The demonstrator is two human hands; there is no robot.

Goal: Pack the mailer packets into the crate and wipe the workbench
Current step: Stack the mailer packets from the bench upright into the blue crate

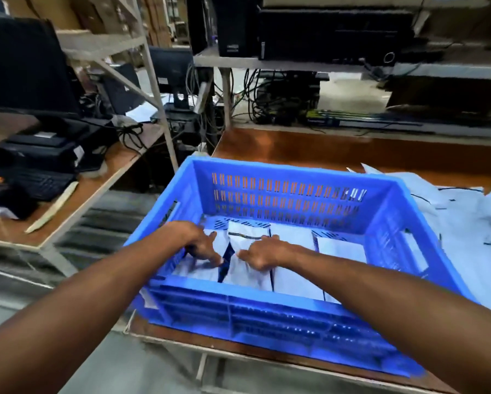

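Crate of blue slotted plastic [295, 171] is sitting in the centre of the frame on the brown workbench [295, 146], its near wall reaching the bench's lower edge. White mailer packets are lying flat on its floor, side by side: a left packet [190, 270], a middle mailer packet [245, 240] with a dark strip across its top, a third packet [292, 251] to the right of that, and a fourth packet [341, 248] by the right wall. Both bare forearms are stretching from the bottom corners of the frame over the near wall, and the hands are sitting close together inside the crate. The left hand [203, 245] is resting left of centre, thumb spread, fingers bending down toward the dark gap beside the middle mailer packet. Blur is hiding whether they are pinching an edge, so I cannot tell its grip. The right hand [262, 255] is just beside it, fingers curling over and grasping the middle mailer packet's lower part. A heap of loose packets [463, 223] is lying on the workbench at the right edge of the frame, just outside the crate. At the left of the frame a side table [102, 177] is carrying a black keyboard [39, 183] and a dark monitor [25, 64]. Along the top, a shelf [267, 64] is holding a black computer tower [233, 27], with cables [253, 92] hanging below it
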